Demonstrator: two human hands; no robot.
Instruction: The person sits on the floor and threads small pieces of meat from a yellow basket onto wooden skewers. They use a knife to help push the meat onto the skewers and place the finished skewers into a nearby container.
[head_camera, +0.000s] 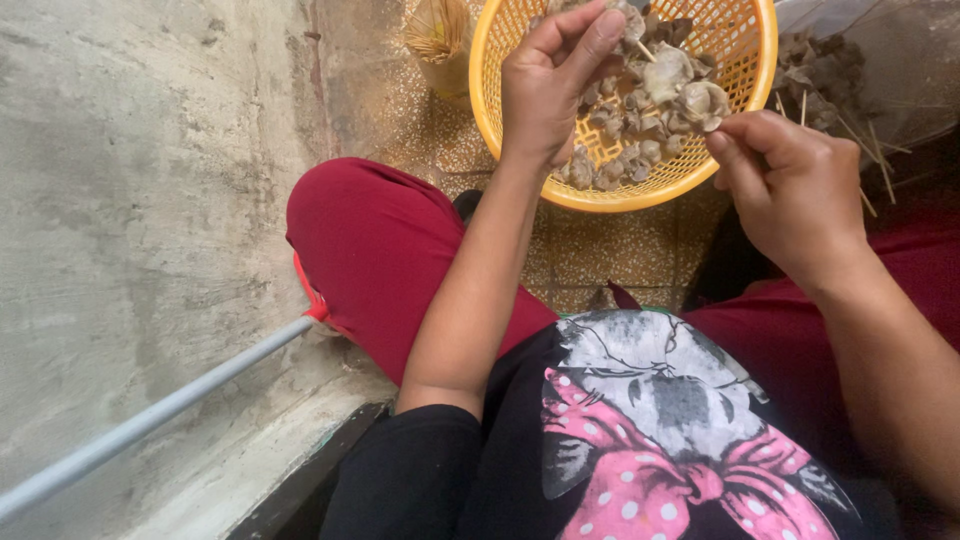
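A thin wooden skewer (648, 52) threaded with pale grey-beige meat pieces (685, 92) is held just above the yellow basket (755, 60): its upper end is pinched between thumb and fingers of the left hand (555, 85), while the lower end is pinched by the closed fingertips of the right hand (795, 185) at the basket's near rim. The pieces appear wet, glossy, lumpy and irregular, matching the loose ones lying in the basket. They are judged light, soft and slippery, so hold is best taken on the stiff but snappable stick beside them rather than on the meat itself.
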